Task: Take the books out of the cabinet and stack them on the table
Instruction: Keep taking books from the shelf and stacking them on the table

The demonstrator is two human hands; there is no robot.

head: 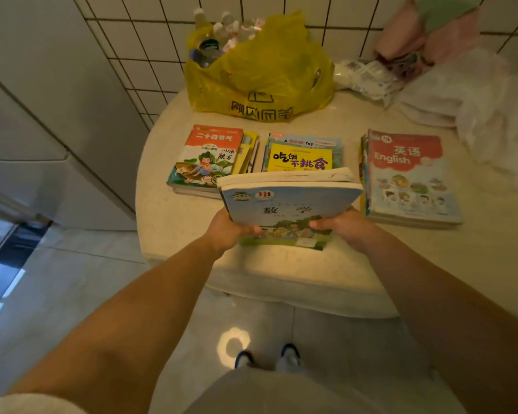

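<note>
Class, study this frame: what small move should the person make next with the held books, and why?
Probably lower the held books onto a pile. The left hand and right hand grip them above the table, where three piles already lie; the middle pile sits straight ahead.

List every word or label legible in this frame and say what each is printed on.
"英语 English": red-topped book, right stack.
"A New Toy": book under the yellow one.
"吃饭不挑食": yellow book, middle stack.
"数学": blue book held in both hands.
Orange book, yellow bag: print too blurred.
</note>
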